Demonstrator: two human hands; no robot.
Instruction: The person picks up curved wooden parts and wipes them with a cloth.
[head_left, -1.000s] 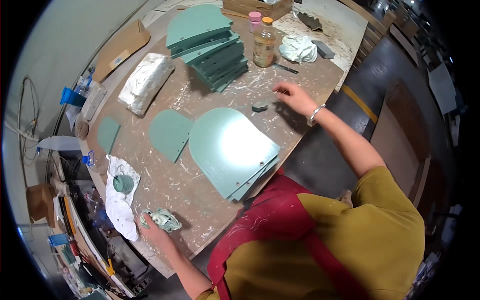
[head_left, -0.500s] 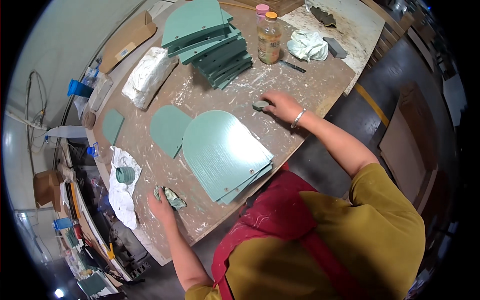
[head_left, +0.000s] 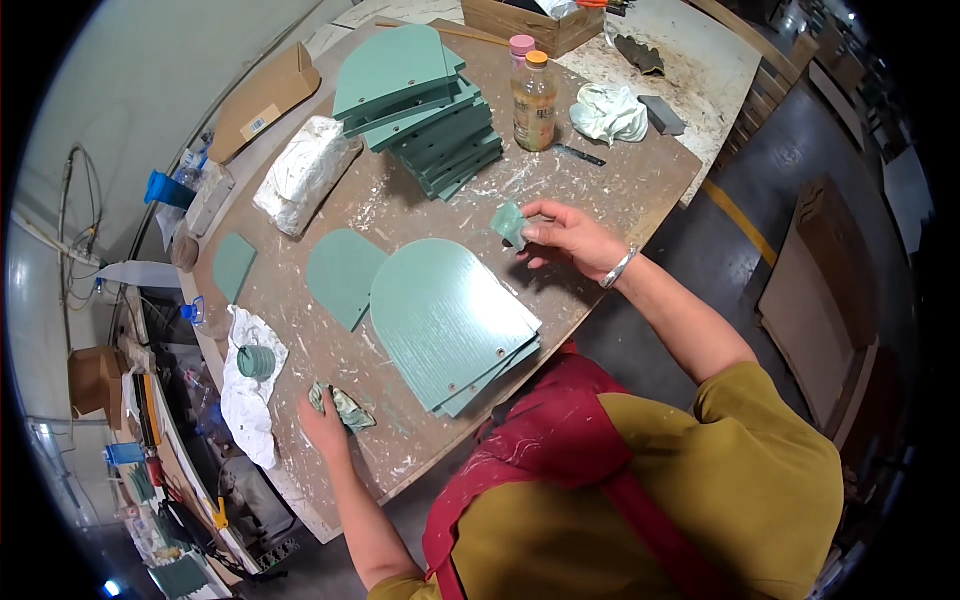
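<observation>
My right hand [head_left: 575,240] pinches a small, thin green sheet [head_left: 510,225] between thumb and fingers, just above the table. Its material is hard to tell. At the table's left front, my left hand [head_left: 322,425] closes on a crumpled green-stained rag [head_left: 352,410] lying on the top. Between my hands lies a short stack of round-topped green boards [head_left: 445,315] with small holes near the straight edge. Another such board [head_left: 342,275] lies flat to its left. A smaller green piece [head_left: 234,265] is farther left.
Many green boards are piled in a leaning stack [head_left: 420,100] at the back. Bottles, including an orange-capped one [head_left: 535,105], a knife [head_left: 578,154], a white cloth [head_left: 608,112] and a grey block [head_left: 661,115] stand or lie beside it. A white-wrapped bundle [head_left: 305,175] lies left.
My right hand has lifted the green sheet off the table and turned it up, its fingers now more spread. My left hand stays at the rag. The view has shifted slightly.
</observation>
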